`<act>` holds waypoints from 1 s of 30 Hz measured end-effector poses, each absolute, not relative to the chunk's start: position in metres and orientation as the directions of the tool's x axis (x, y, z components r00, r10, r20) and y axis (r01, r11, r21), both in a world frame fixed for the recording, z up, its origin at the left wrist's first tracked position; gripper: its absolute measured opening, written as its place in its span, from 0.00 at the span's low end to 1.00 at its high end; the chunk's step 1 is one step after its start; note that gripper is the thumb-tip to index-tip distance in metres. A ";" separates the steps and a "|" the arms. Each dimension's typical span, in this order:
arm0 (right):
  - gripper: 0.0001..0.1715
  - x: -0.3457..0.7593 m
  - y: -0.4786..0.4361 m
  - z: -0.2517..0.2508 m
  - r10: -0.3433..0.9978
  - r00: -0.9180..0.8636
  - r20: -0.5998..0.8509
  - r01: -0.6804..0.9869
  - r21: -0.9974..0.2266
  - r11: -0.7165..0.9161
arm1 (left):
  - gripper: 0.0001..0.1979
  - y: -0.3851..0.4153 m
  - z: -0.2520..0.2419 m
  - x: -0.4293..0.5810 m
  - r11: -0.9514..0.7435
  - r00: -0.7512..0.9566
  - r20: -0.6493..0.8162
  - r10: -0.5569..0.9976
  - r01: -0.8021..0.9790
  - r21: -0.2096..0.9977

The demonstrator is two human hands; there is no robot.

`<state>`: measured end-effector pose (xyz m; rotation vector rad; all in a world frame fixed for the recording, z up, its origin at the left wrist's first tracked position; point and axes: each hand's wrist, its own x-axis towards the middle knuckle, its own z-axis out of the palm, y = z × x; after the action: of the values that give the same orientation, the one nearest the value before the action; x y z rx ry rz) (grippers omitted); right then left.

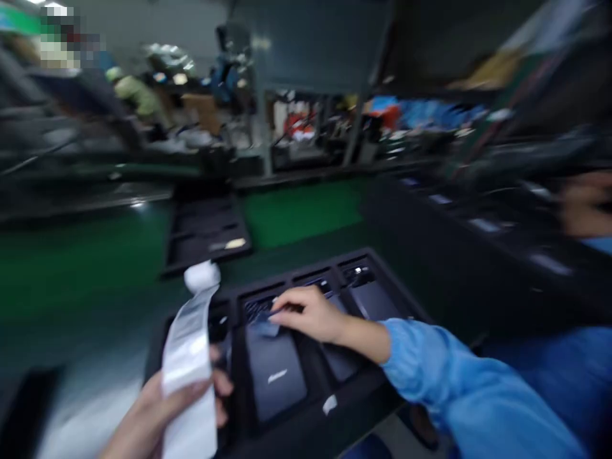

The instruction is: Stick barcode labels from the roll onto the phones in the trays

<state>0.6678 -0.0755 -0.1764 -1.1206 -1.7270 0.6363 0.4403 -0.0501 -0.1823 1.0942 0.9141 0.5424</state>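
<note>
My left hand point(182, 401) is closed around a long white-silver strip of labels point(189, 344), whose far end curls into a small roll. My right hand point(310, 312), in a blue sleeve, pinches a small translucent film piece point(268, 326) between thumb and fingertips. That film is over the upper part of a dark phone-like panel point(277, 376) with a pale logo. The panel lies in a compartment of a black tray point(329, 398). Similar dark pieces point(375, 299) fill neighbouring compartments, the leftmost partly hidden behind the strip.
Behind stands another black tray point(205, 223) with a pale object on it. The bench has a green surface point(301, 213). Blurred dark trays point(449, 248) extend to the right, where another person's hand point(586, 204) shows. A small white scrap point(329, 404) is on the front tray's edge.
</note>
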 end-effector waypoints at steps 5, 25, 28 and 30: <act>0.08 0.668 -0.068 -0.185 0.908 -0.301 0.292 0.343 -0.855 0.389 | 0.15 -0.063 -0.172 0.395 0.549 0.376 -0.476 0.795 -0.113 0.828; 0.11 0.670 -0.066 -0.192 0.851 -0.491 0.189 0.501 -0.738 0.453 | 0.11 -0.050 -0.180 0.387 0.177 0.223 -0.099 0.970 -0.364 0.915; 0.11 0.671 -0.066 -0.193 0.833 -0.520 0.189 0.502 -0.722 0.477 | 0.10 -0.050 -0.179 0.387 0.188 0.246 -0.103 0.964 -0.353 0.916; 0.11 0.672 -0.066 -0.195 0.823 -0.536 0.188 0.507 -0.708 0.492 | 0.10 -0.051 -0.179 0.386 0.193 0.252 -0.106 0.962 -0.351 0.916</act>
<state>0.6716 -0.0662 -0.1945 -1.0932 -2.2270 0.8158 0.3863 -0.0505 -0.1787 0.9220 0.8373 1.0905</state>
